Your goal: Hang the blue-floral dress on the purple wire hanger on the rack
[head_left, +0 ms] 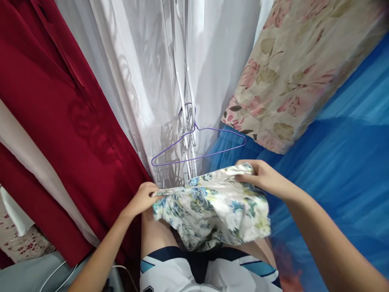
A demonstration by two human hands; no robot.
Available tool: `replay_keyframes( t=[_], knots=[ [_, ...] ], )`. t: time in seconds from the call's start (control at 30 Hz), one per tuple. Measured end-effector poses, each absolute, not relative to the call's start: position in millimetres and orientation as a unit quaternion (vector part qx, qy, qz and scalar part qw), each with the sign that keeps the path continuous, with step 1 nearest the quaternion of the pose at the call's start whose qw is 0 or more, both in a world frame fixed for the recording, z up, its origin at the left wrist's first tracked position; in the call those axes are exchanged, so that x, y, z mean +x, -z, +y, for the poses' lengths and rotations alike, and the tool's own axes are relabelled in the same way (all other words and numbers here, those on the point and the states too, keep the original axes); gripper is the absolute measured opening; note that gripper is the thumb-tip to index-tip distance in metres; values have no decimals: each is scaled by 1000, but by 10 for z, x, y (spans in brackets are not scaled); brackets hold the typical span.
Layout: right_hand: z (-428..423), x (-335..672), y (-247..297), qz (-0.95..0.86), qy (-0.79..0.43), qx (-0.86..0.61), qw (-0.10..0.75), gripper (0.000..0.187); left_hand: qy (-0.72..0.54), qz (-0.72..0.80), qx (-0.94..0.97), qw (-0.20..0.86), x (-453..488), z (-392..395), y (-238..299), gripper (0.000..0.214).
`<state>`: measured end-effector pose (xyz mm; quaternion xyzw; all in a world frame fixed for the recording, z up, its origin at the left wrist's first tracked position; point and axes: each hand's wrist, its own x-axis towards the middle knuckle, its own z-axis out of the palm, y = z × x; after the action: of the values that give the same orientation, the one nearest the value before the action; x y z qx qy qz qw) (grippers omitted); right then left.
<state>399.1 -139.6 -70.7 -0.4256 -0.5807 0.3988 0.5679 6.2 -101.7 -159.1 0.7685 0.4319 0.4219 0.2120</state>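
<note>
A white garment with blue, green and yellow flowers [212, 211] is stretched between my hands, above my thighs. My left hand [143, 198] pinches its upper left corner. At the upper right edge, my right hand [261, 176] grips the cloth between thumb and fingers. The fabric hangs down in folds, slightly blurred on the right; its exact kind cannot be made out. Just beyond it, a bare purple wire hanger [199, 159] hangs from a white metal rack [179, 77].
A dark red cloth [75, 109] hangs on the left and white curtains [146, 61] behind the rack. On the right are a pink-flowered beige cloth [282, 77] and blue tulle [343, 162]. White cables [57, 269] lie over a grey surface at lower left.
</note>
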Motion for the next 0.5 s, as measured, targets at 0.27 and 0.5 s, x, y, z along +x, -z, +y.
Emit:
replay_keyframes(
  t=[0.27,0.5],
  knots=[
    [-551,3660,687,-725,-179,-462,478,22,-509,420,750,45,-109,-673,765,16],
    [-770,3788,949,-796,-174,-429,389,27,-562,419,708,84,440,-554,546,10]
  ],
)
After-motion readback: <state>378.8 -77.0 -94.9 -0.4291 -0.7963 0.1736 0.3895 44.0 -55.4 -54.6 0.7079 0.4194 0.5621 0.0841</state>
